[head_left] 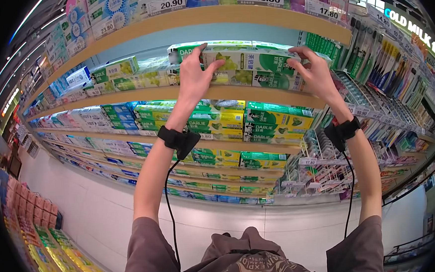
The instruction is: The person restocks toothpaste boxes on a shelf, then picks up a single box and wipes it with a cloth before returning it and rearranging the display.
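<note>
My left hand (197, 72) is at the left end of a green and white Darlie toothpaste box (245, 60) with grapes printed on it, thumb on its front and fingers behind the top edge. At the box's right end is my right hand (312, 70), its thumb and fingers bent around the corner. The box lies on top of similar boxes (274, 80) on the upper shelf (255, 95). Both wrists carry black straps with cables.
More Darlie boxes (120, 68) line the same shelf to the left. Yellow and green boxes (217, 123) fill the shelf below. Toothbrushes (381, 51) hang at the right. Price tags (165, 3) run along the shelf above. The tiled floor (92, 198) lies below.
</note>
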A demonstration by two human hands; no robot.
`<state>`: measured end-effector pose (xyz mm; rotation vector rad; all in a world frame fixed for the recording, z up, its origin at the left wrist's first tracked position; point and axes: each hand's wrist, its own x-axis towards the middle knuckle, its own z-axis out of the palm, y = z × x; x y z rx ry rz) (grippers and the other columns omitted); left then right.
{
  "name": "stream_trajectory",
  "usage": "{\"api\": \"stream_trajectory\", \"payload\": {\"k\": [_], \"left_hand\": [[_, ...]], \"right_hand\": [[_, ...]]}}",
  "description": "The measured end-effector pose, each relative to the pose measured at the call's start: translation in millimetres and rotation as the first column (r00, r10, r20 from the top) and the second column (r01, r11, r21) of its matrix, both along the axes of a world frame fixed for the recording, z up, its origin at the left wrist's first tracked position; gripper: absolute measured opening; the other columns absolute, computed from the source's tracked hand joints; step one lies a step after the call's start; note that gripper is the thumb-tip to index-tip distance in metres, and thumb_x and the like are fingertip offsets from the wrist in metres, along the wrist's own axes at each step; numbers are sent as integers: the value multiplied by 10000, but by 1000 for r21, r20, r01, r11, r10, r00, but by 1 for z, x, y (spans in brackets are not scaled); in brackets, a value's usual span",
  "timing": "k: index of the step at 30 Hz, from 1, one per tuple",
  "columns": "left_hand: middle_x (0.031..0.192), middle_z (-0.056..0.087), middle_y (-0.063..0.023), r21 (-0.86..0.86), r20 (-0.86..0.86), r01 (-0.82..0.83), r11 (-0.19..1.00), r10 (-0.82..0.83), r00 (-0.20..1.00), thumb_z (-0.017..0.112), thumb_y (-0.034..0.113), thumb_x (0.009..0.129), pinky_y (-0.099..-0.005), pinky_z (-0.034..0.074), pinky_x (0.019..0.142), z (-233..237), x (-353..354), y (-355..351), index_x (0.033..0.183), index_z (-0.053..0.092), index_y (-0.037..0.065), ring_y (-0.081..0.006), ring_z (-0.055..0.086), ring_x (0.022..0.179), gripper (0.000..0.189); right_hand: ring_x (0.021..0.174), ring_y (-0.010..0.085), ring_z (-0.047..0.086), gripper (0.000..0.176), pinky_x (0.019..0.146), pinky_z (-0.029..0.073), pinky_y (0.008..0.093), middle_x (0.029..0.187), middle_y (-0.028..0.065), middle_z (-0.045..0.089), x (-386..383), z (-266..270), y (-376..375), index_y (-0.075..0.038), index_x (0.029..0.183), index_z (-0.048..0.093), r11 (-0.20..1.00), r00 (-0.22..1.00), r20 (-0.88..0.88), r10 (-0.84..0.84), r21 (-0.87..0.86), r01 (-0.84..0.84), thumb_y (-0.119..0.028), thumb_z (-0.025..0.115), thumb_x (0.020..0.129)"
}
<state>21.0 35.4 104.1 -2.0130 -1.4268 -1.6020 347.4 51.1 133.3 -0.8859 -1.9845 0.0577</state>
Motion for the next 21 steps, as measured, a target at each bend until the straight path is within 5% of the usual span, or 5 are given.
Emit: {"api": "stream_trajectory", "payload": {"k": [7, 13, 14, 16, 21], "left_hand": [[1274, 607, -120, 201, 196, 270, 942, -308, 931, 786, 136, 877, -381, 514, 951, 6, 13, -32, 1382, 525, 48, -211, 605, 1135, 575], [1267, 589, -105, 287, 64, 428, 857, -463, 884, 773, 9, 856, -399, 492, 1052, 36, 51, -70, 1420, 498, 85, -196, 567, 1200, 631], [1193, 611, -123, 321, 41, 438, 840, -474, 880, 816, 74, 822, -365, 522, 921, 40, 55, -72, 1398, 480, 43, -239, 607, 1140, 667], [1193, 612, -126, 376, 120, 456, 806, -531, 839, 835, 102, 812, -360, 525, 937, 38, 64, -69, 1413, 457, 35, -236, 604, 1155, 713], [1201, 630, -136, 359, 283, 486, 797, -589, 757, 870, 174, 797, -350, 534, 970, 7, 79, -63, 1446, 394, 17, -241, 614, 1162, 820]], "right_hand": [[1046, 262, 622, 469, 884, 520, 377, 1151, 129, 654, 4, 14, -23, -63, 1340, 595, 984, 982, 159, 104, 130, -125, -222, 734, 921], [1048, 281, 610, 534, 901, 502, 376, 1134, 113, 656, -27, 33, -62, -53, 1307, 604, 965, 950, 295, 102, 201, -166, -191, 808, 834], [1000, 269, 626, 528, 879, 512, 367, 1096, 104, 669, -29, 35, -64, -41, 1272, 612, 960, 954, 286, 86, 232, -156, -195, 824, 814], [953, 257, 642, 523, 857, 521, 357, 1058, 94, 681, -32, 38, -68, -28, 1237, 619, 955, 959, 276, 70, 261, -144, -199, 840, 795], [923, 166, 682, 507, 815, 556, 335, 1041, 84, 717, -38, 32, -75, -25, 1186, 624, 970, 973, -3, 230, -81, -229, -200, 866, 776]]}}
